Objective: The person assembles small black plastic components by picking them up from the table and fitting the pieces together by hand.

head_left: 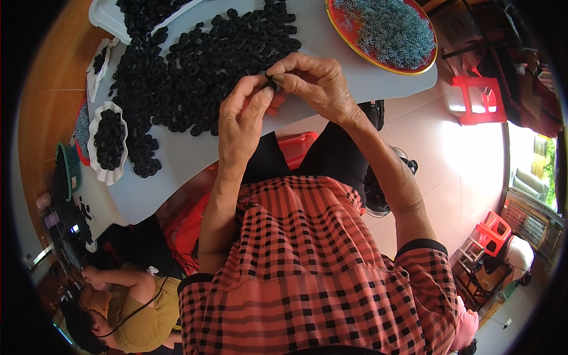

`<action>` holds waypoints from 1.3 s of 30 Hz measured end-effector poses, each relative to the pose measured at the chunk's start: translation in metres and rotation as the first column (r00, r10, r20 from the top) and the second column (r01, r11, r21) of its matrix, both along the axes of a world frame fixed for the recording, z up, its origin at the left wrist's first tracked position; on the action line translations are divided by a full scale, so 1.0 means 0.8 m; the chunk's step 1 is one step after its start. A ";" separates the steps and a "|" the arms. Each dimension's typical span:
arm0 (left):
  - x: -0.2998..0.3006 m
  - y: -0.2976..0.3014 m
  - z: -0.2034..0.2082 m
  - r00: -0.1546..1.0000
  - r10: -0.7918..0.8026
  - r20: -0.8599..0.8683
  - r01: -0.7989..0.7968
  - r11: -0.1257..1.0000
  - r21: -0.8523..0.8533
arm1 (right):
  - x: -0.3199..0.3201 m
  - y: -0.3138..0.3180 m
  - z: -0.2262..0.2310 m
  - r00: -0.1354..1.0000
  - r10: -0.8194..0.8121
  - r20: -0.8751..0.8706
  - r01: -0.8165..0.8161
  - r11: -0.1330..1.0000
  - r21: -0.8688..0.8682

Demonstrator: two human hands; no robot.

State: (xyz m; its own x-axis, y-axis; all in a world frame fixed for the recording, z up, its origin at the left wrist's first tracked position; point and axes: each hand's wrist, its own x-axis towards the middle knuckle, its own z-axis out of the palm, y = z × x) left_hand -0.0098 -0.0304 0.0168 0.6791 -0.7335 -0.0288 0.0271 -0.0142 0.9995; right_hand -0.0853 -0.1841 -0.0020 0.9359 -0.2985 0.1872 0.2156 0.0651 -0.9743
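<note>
My left hand (244, 118) and my right hand (316, 86) meet over the near edge of the grey table (171, 177). Between the left thumb and forefinger sits a small black ring-shaped part (270, 83), mostly covered by the fingertips. The right thumb and forefinger are pinched against its top; whether they hold a separate small piece cannot be seen. Just beyond the hands spreads a wide heap of similar black parts (201, 71). To the right, a red round tray (338, 29) with a yellow rim holds a pile of small metal springs (390, 32).
A white scalloped dish (122, 164) of black parts stands at the left, near a green basket (71, 168). A white container (106, 18) lies at the far left. At lower left another person (139, 302) sits working. Red plastic stools (479, 100) stand on the floor at right.
</note>
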 end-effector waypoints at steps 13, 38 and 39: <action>-0.002 -0.005 -0.001 0.978 0.060 0.199 -0.062 0.998 0.005 | 0.000 0.000 -0.003 0.999 -0.036 -0.013 0.034 0.993 -0.110; 0.007 -0.014 -0.001 0.929 0.009 0.370 -0.053 0.993 0.109 | -0.001 0.008 -0.001 0.974 -0.217 0.068 0.226 0.900 -0.373; 0.006 -0.014 -0.002 0.928 0.007 0.373 -0.050 0.993 0.106 | -0.002 0.009 -0.004 0.971 -0.225 0.077 0.238 0.892 -0.385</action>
State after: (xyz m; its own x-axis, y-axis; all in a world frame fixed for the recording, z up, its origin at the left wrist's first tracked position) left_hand -0.0049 -0.0415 0.0154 0.6773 -0.7205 0.1487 -0.3433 -0.1307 0.9301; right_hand -0.0870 -0.1773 -0.0050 0.8414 -0.4039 0.3590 0.2072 -0.3726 -0.9046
